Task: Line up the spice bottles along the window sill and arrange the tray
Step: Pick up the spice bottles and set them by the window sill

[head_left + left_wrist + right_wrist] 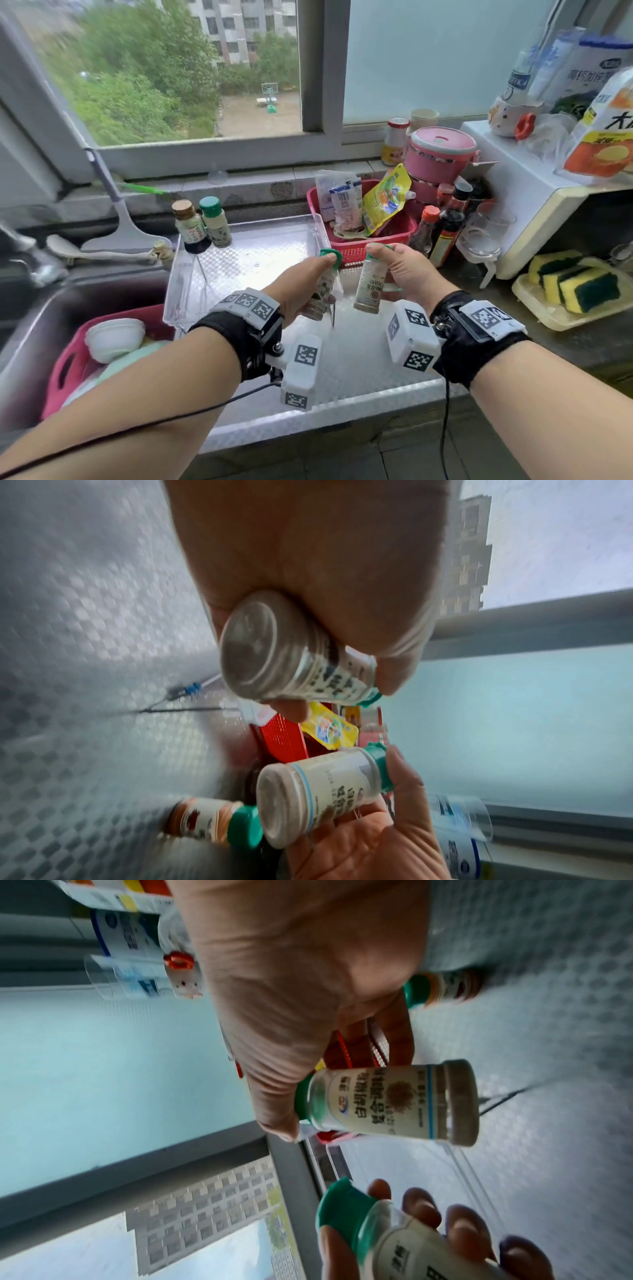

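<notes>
My left hand [308, 277] grips a green-capped spice bottle [323, 287] with dark grains, held tilted above the near edge of the clear plastic tray [191, 284]. My right hand [394, 270] pinches a second green-capped bottle [370, 286] of pale powder by its neck, just to the right. Both bottles are off the counter and close together, as the left wrist view shows [291, 656] [318, 791]. A third green-capped bottle [212, 821] with brownish contents stands on the counter beneath my right hand. Two more bottles, brown-capped [191, 226] and green-capped [214, 222], stand below the window sill [246, 185].
A red basket [376, 236] of sachets sits behind the tray, with sauce bottles [445, 229] and a pink lunch box [442, 154] to its right. The sink [41, 308] with a pink tub of dishes lies left. Sponges [579, 284] sit in a dish at right.
</notes>
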Demonstrator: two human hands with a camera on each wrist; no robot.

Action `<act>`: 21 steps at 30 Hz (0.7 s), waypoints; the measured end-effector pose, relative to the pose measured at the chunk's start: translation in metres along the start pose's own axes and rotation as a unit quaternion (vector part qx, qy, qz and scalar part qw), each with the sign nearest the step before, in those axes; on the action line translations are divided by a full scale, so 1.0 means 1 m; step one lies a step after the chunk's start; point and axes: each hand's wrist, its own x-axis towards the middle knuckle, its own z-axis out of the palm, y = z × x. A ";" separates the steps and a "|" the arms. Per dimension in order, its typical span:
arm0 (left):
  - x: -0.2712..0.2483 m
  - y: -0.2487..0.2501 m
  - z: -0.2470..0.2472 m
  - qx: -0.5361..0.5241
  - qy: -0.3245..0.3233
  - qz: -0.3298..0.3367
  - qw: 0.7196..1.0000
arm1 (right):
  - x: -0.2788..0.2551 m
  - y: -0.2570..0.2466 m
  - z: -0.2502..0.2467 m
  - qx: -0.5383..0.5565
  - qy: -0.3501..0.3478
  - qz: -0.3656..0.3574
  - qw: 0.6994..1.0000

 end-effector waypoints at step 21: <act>-0.037 -0.022 -0.159 -0.119 0.197 0.022 0.973 | 0.054 -0.041 0.185 -0.036 -0.085 -0.080 0.993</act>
